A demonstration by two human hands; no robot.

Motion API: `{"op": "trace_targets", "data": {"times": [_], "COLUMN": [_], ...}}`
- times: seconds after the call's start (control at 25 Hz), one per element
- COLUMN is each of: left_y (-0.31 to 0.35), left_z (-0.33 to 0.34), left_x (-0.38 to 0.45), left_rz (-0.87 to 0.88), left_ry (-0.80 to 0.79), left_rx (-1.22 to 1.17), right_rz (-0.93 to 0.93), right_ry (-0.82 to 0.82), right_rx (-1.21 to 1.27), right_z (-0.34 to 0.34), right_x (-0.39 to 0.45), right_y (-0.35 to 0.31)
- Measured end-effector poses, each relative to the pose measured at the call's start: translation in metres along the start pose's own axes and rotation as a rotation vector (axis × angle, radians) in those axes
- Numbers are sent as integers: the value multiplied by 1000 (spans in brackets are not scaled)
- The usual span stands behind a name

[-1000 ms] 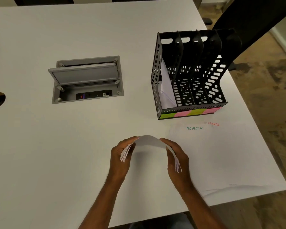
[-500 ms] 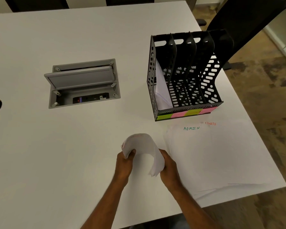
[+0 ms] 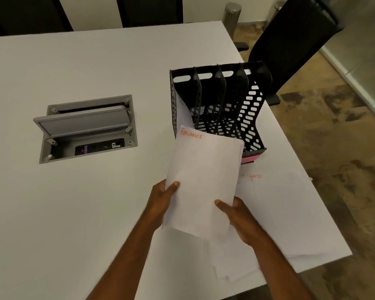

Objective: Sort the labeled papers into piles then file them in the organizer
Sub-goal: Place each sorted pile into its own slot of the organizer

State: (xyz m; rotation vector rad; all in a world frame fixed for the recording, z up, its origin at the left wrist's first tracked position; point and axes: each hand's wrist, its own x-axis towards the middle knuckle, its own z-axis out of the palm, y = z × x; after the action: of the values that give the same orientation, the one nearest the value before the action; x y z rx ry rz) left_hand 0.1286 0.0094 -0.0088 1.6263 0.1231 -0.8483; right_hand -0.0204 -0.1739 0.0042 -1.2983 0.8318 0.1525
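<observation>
**Head view: FINANCE stack held short of the organizer, slots ahead and slightly right**

Head view, single camera.

- FINANCE stack [image 3: 201, 182]: white sheets, red label at the top left corner, held above the counter [image 3: 74, 202]. Long axis runs away from the person, tilted a little to the right; its far edge overlaps the front of the organizer as seen from here.
- Left hand [image 3: 160, 202]: grips the stack's near left edge, thumb on the top face, fingers hidden beneath.
- Right hand [image 3: 240, 217]: grips the near right corner, thumb on top, fingers hidden under the paper.
- Organizer [image 3: 221, 105]: black perforated file holder, four slots side by side, open toward the person. Leftmost slot already holds white sheets [image 3: 181, 111]. A pink tab [image 3: 250, 158] shows at the front right; other tabs are covered by the stack.
- Loose papers [image 3: 275, 204]: flat on the counter, right of the hands, one partly legible orange label.
- Cable box [image 3: 85, 128]: grey, lid raised, well left of the organizer.

Judgement: the organizer lies straight ahead of the hands and slightly right, so the right hand is nearer. The stack's long axis already points into the slots; which slot is FINANCE cannot be told.
</observation>
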Motion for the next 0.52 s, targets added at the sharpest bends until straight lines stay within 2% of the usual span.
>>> {"op": "trace_targets", "data": {"times": [0.12, 0.24, 0.32, 0.4, 0.44, 0.52], "left_y": [1, 0, 1, 3, 4, 5], "left_z": [19, 40, 50, 57, 59, 63], "left_x": [11, 22, 32, 45, 50, 60], "left_rz": [-27, -31, -3, 11, 17, 19], "left_ry": [-97, -107, -19, 138, 215, 335], "left_rx": [41, 87, 41, -20, -36, -39], "right_rz": [-28, -109, -237, -455, -562, -744], "right_ry": [24, 146, 463, 812, 910, 976], "right_rx": [115, -18, -159, -227, -195, -149], "right_z": [-35, -55, -69, -86, -91, -93], "right_x": [5, 16, 24, 30, 32, 41], "right_y": [-20, -35, -43, -60, -72, -100]}}
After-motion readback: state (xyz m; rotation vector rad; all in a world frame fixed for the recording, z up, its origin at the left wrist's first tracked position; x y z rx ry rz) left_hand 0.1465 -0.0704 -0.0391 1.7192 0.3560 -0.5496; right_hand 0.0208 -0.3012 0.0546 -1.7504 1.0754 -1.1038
